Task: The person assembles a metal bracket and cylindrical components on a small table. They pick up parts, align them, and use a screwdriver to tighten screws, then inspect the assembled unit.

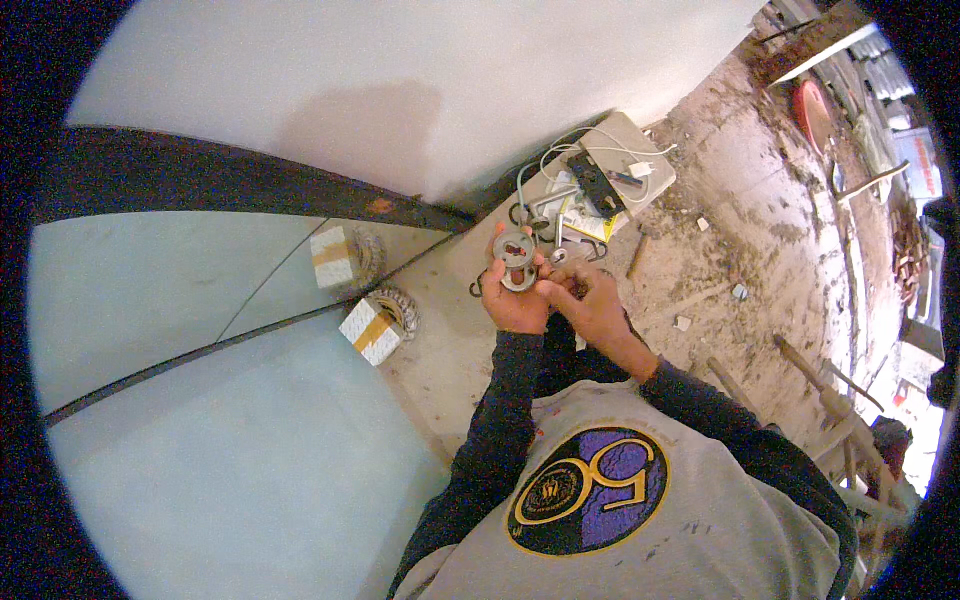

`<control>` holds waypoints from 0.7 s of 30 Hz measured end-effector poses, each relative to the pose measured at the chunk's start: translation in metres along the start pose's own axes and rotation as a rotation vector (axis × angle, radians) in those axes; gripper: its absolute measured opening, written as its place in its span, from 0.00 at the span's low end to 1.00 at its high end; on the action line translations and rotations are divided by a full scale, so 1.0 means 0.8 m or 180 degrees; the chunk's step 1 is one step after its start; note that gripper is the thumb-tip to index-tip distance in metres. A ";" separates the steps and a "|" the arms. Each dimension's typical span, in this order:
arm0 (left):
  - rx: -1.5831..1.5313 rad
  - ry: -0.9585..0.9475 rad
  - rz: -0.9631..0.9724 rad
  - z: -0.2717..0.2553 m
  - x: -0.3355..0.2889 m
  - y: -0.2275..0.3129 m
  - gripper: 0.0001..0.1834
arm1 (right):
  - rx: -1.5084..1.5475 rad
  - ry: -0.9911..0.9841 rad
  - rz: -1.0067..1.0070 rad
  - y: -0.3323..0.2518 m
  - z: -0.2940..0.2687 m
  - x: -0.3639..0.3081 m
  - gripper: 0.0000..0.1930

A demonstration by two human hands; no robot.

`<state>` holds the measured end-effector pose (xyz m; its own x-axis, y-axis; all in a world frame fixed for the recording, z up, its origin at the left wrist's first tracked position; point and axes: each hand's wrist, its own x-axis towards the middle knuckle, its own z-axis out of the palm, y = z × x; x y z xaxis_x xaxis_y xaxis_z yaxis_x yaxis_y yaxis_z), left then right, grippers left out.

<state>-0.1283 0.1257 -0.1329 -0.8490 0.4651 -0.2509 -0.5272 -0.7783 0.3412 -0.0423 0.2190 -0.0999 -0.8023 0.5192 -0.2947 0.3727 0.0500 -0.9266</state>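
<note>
My left hand (516, 298) holds a round grey metal part (516, 260) with holes in it, raised above the dusty floor. My right hand (585, 302) is pressed up against the part's lower right edge, fingers pinched at it. Whether those fingers hold a small piece is hidden. Just beyond both hands lies a flat board (640, 150) carrying a black lock body (597, 184), white cables (560, 152) and small metal bits.
Two small white boxes with yellow tape (366, 330) (333, 258) and coiled metal items sit to the left by a dark frame rail (230, 180). Pale glass panels lie left. Rubble, wood sticks and a red round object (812, 110) lie to the right.
</note>
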 end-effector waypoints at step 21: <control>0.0339 0.0655 -0.0392 -0.098 -0.030 0.052 0.16 | 0.1912 0.0428 0.1443 0.167 -0.023 0.005 0.10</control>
<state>-0.1273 0.0492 -0.1834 -0.7585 0.4494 -0.4719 -0.6363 -0.6672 0.3873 0.0132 0.2437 -0.2208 -0.5533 0.4796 -0.6810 0.3035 -0.6453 -0.7011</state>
